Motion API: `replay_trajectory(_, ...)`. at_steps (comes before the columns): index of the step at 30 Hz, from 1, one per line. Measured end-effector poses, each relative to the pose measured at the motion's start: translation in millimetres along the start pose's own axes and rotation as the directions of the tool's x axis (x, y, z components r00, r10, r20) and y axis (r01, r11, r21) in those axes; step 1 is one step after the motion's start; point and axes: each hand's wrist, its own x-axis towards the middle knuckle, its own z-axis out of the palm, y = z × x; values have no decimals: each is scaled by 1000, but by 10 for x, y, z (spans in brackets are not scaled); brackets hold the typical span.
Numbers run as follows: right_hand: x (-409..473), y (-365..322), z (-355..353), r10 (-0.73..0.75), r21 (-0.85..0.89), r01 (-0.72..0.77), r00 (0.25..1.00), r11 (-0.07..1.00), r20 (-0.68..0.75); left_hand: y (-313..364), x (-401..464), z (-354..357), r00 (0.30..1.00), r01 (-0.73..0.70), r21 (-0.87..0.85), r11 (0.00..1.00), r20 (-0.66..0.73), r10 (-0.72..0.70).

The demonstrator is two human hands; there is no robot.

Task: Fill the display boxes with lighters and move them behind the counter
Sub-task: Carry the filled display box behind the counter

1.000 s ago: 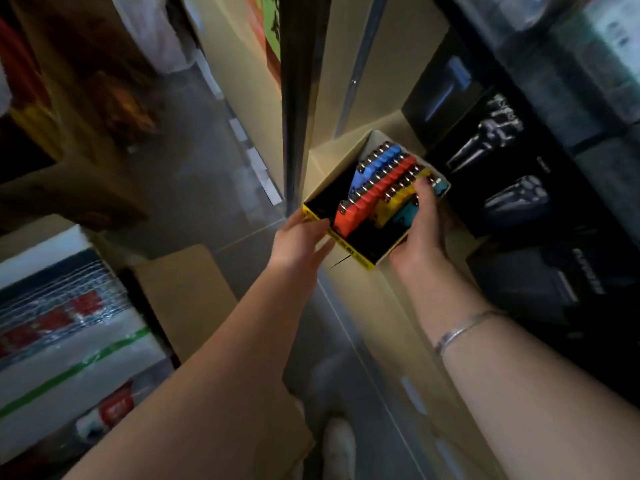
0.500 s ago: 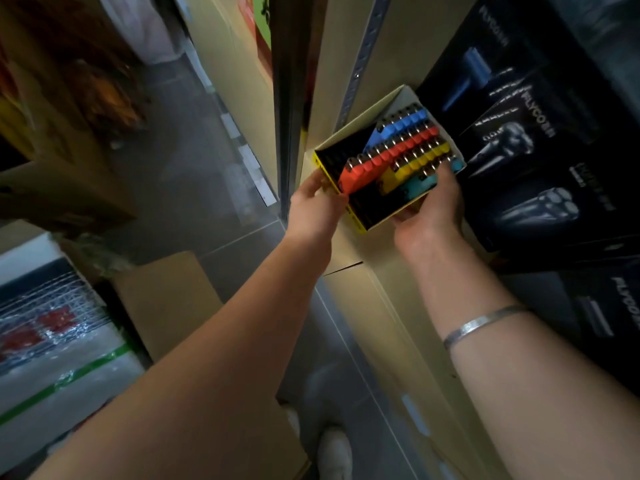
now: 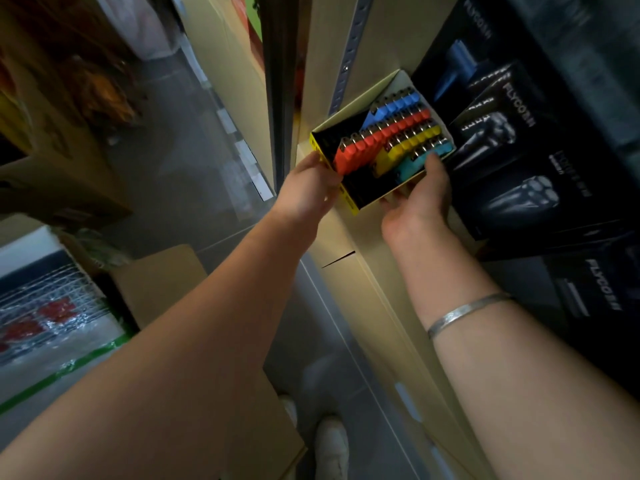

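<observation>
The display box point(image 3: 349, 126) sits between the left hand point(image 3: 306, 188) and the right hand point(image 3: 420, 195), lighters point(image 3: 398, 133) in rows inside it. Shaver boxes point(image 3: 519, 161) stand to its right, a cardboard carton point(image 3: 159, 282) lower left on the floor point(image 3: 194, 133).

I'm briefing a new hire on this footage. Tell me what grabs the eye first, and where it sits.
The display box stands out first, upper middle of the view, with bright rows of blue, red, yellow and teal lighters and dark unfilled space at its near end. The left hand holds its yellow edge and the right hand holds the other side. Just right of it stand black shaver boxes, and a silver bracelet circles the right wrist.
</observation>
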Motion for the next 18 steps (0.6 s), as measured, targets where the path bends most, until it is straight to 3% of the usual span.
replay_trajectory(6, -553, -21, -119, -50, -403, -7, 990, 915, -129, 84, -561, -207, 993, 89, 38, 995, -77, -86)
replay_trajectory(12, -1607, -147, -285, 6, -660, 85, 991, 746, 134, 297, -1665, -377, 972, 113, 131, 985, -219, -83)
replay_trajectory(15, -2091, -207, -414, 77, -747, 186, 950, 638, 302, 301, -2264, -456, 947, 36, 316, 948, -313, 69)
replay_trajectory(18, -2497, -257, -571, 133, -821, 359, 880, 445, 457, 188, -2882, -487, 924, 18, 471, 882, -344, 164)
